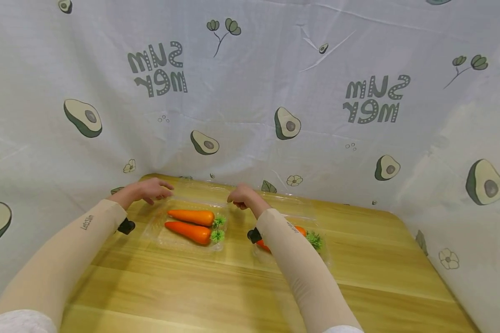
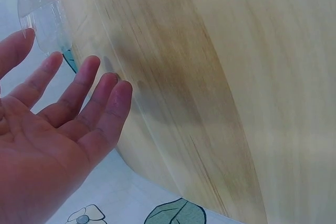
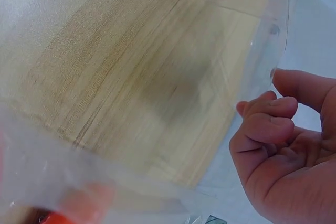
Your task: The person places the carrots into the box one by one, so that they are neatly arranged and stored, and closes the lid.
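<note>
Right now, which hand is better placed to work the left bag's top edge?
Probably the right hand: its thumb tip appears at the clear edge of the left bag, other fingers curled nearby. The left hand has its fingers spread and grips nothing.

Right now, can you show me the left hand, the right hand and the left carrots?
Left hand [image 2: 50, 148]: left wrist view, on the palm.
Right hand [image 1: 245, 195]: head view, on the back.
Left carrots [image 1: 189, 231]: head view, orange middle of the lower one.
</note>
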`<state>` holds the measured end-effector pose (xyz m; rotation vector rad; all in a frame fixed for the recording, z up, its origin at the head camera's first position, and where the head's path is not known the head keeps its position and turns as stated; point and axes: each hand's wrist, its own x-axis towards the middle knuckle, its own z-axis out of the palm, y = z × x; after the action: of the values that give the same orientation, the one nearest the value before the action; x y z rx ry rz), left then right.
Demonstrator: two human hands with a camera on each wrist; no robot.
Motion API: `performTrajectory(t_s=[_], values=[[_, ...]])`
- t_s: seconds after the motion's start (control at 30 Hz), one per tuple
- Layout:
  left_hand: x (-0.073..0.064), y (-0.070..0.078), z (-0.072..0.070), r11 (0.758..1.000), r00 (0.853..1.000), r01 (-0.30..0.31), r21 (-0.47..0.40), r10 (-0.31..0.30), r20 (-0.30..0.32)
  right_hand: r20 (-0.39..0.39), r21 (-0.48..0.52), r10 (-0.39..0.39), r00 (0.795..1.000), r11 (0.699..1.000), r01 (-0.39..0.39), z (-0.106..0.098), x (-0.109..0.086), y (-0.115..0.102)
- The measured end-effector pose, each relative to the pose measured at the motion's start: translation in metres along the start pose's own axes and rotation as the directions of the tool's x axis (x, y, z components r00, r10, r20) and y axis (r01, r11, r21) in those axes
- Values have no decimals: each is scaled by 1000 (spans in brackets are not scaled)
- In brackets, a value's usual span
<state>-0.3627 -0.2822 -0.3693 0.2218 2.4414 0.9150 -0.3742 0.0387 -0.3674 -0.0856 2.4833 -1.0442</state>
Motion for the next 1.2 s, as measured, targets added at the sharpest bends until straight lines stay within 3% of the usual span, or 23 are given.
performTrajectory(t_s=[1.2], values=[[-2, -3, 3, 998, 991, -54, -30, 50, -123, -79, 13, -31, 996, 999, 32, 1, -2, -5]])
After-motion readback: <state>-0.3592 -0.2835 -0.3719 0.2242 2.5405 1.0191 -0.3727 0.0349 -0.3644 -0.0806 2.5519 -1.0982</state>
